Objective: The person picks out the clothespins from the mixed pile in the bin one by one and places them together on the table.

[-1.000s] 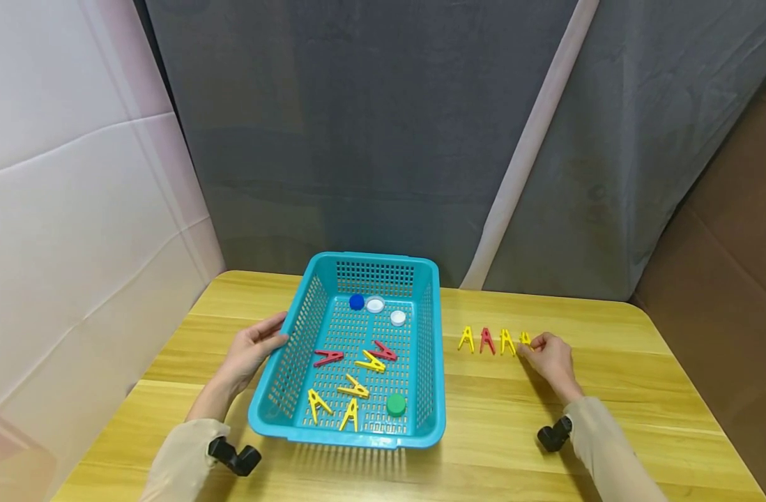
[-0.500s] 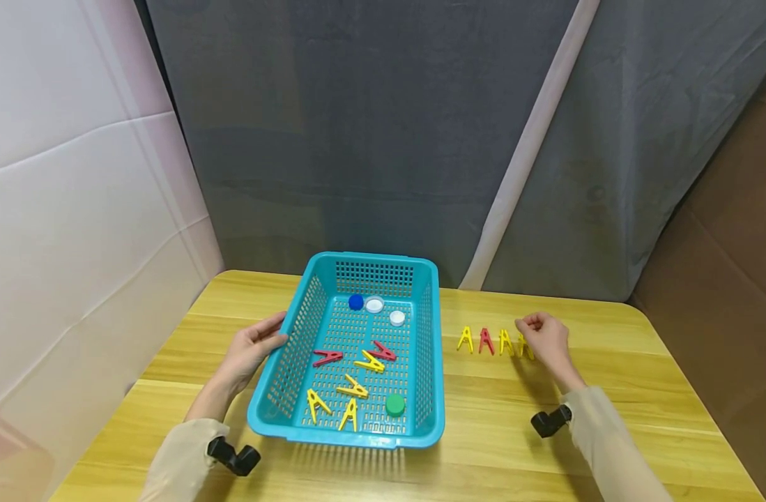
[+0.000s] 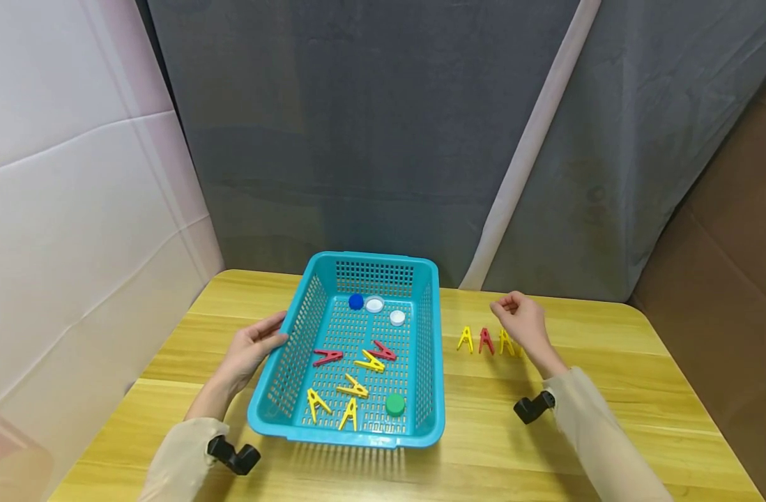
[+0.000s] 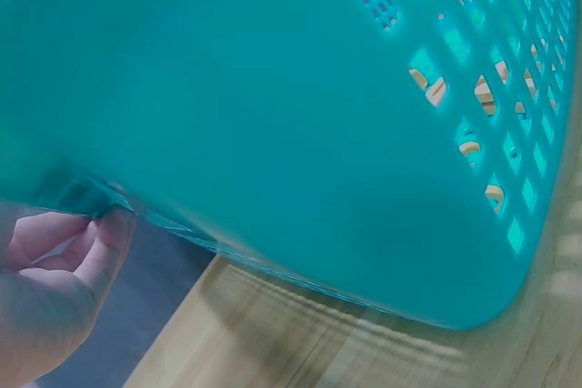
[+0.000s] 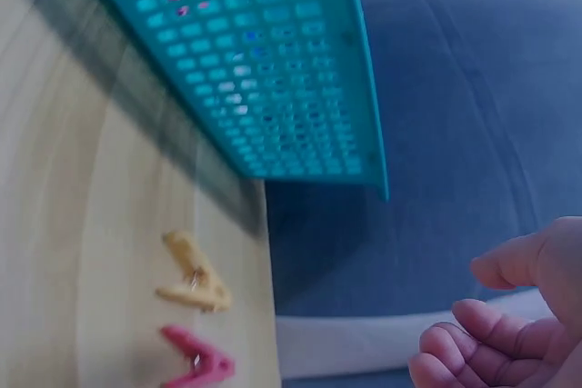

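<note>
Left hand (image 3: 249, 352) grips basket (image 3: 351, 438) at nine o'clock; right hand (image 3: 523, 322) hovers at three, fingers loosely curled, empty.
Inside, clips (image 3: 376, 365) lie between centre and six, green cap (image 3: 395, 404) at five, other caps (image 3: 355, 302) near twelve; more clips (image 3: 486, 340) on the table (image 3: 483, 432) at three.

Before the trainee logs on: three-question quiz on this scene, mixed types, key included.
1. Which hand grips the basket?
2. True or false: the green cap lies inside the basket.
3. On the table, the clip nearest the basket is: A red, B yellow, C blue.

Key: 1. the left hand; 2. true; 3. B.
</note>
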Demonstrator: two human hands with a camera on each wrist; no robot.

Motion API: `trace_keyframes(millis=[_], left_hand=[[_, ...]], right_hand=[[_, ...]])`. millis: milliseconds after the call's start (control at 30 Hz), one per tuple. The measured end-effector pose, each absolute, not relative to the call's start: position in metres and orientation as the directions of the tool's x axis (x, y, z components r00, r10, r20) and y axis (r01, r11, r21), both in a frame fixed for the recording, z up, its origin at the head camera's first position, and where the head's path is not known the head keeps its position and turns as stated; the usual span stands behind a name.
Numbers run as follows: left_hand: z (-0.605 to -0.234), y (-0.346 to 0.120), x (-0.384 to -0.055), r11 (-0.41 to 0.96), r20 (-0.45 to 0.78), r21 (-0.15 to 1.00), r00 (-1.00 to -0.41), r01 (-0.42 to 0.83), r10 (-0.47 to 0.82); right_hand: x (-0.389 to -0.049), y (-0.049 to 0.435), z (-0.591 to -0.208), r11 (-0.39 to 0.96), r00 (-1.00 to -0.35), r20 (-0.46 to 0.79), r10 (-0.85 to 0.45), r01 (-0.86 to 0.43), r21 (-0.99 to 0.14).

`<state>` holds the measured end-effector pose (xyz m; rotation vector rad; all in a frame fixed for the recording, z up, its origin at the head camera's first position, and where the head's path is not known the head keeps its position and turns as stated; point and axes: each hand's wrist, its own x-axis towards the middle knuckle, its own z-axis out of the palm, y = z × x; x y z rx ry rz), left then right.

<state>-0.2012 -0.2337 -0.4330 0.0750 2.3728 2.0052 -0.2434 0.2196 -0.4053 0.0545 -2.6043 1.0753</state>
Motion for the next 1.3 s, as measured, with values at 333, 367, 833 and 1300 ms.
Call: trace_keyframes(millis=[333, 367, 833, 1300], left_hand=[[-0.433, -0.232, -0.202, 0.159, 0.004, 0.987, -0.998, 0.014, 0.066], [-0.433, -0.232, -0.202, 0.157, 0.005, 0.988, -0.998, 0.015, 0.067], [-0.432, -0.232, -0.203, 0.150, 0.008, 0.988, -0.997, 0.019, 0.073], [-0.433, -0.234, -0.201, 0.154, 0.005, 0.988, -0.998, 0.015, 0.066]], right_hand=[[-0.249, 0.191, -0.388, 0.670, -0.948, 0.317, 0.017, -0.225, -0.708], [-0.249, 0.189, -0.386, 0.668, -0.948, 0.317, 0.011, -0.229, -0.708], [-0.252, 0.153, -0.372, 0.611, -0.949, 0.309, -0.061, -0.280, -0.741], [-0.248, 0.111, -0.368, 0.581, -0.926, 0.337, -0.170, -0.371, -0.725]])
